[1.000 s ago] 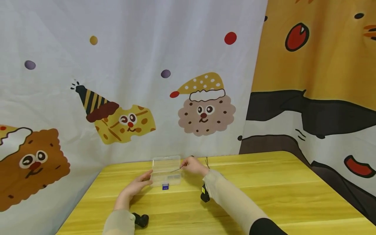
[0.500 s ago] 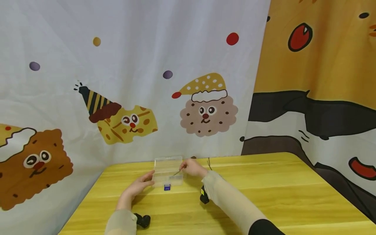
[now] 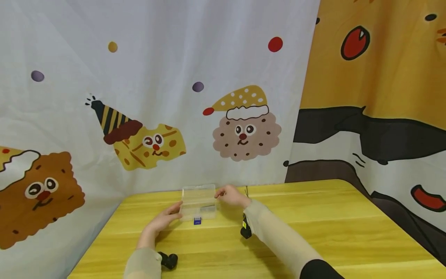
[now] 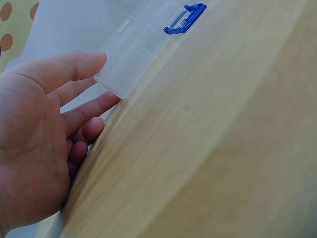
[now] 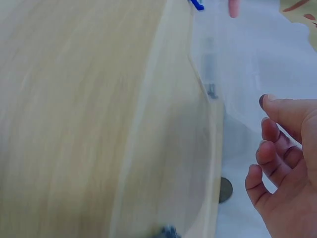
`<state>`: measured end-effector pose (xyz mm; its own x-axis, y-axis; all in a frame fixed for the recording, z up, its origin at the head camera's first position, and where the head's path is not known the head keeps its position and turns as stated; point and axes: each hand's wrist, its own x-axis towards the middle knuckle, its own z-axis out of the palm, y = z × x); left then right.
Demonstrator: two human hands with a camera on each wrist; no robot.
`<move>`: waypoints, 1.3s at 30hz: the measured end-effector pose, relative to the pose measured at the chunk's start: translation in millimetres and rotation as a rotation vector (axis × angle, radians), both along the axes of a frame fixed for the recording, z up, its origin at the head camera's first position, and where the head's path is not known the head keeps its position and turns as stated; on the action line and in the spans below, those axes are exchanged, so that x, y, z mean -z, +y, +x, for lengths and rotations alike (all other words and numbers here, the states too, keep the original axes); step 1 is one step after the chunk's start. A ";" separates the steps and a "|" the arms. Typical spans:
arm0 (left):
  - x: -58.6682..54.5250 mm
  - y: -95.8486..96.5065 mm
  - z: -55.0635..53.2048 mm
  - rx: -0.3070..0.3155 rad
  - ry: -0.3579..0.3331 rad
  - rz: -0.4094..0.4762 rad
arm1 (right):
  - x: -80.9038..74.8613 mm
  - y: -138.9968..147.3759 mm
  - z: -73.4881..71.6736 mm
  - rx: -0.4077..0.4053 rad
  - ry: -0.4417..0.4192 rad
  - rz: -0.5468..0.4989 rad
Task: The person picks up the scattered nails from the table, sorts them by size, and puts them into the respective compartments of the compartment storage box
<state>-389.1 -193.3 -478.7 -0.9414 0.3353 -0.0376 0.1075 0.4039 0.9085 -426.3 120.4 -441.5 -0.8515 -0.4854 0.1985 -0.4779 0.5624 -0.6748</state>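
A clear plastic box (image 3: 198, 212) with its lid raised lies near the table's far edge. Its blue latch (image 3: 197, 221) faces me. My left hand (image 3: 163, 221) holds the box's left end, thumb on the wall and fingers around the corner, as the left wrist view shows. A thin grey rod-like piece (image 3: 207, 206) lies in the right part of the box; its kind is too small to tell. My right hand (image 3: 231, 195) hovers by the box's right end, fingers loosely bent. In the right wrist view its thumb and fingertips are apart with nothing between them.
Thin dark pieces (image 3: 246, 192) lie on the table right of my right hand, partly hidden by it. A printed curtain (image 3: 156, 77) hangs right behind the far edge of the yellow wooden table (image 3: 313, 217).
My right hand has let go of the thin grey piece, which now lies in the box, and has drawn back slightly to the right. My left hand stays at the box.
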 end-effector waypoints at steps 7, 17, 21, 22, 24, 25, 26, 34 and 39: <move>-0.4 -0.5 -1.3 0.005 -0.004 0.012 | -8.4 32.7 15.3 0.041 -0.054 -0.004; -3.4 -3.5 -1.0 0.007 -0.011 -0.006 | 0.1 74.9 33.1 0.078 -0.075 -0.071; -3.8 -2.9 0.2 0.025 -0.022 -0.004 | 7.1 86.1 43.4 0.081 -0.132 -0.120; -3.8 -2.6 0.5 0.026 -0.024 -0.002 | 8.2 87.9 46.4 0.081 -0.140 -0.128; -3.3 -2.0 0.6 0.029 -0.026 -0.004 | 10.7 91.1 51.3 0.088 -0.159 -0.139; -3.2 -2.7 0.6 0.024 -0.026 -0.004 | 12.1 91.3 52.0 0.088 -0.168 -0.145; -3.2 -3.3 0.6 0.020 -0.024 -0.004 | 13.6 91.5 52.3 0.087 -0.174 -0.146; -2.8 -3.9 2.4 -0.013 -0.016 -0.005 | 26.1 93.3 50.3 0.098 -0.207 -0.174; -2.6 -2.3 0.1 -0.003 -0.010 0.003 | 26.7 89.4 53.8 0.130 -0.210 -0.134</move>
<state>-388.9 -195.6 -476.1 -0.9420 0.3323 -0.0464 0.0969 0.4019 0.9106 -372.5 209.7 -468.2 -0.9340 -0.3512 0.0661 -0.2497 0.5090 -0.8237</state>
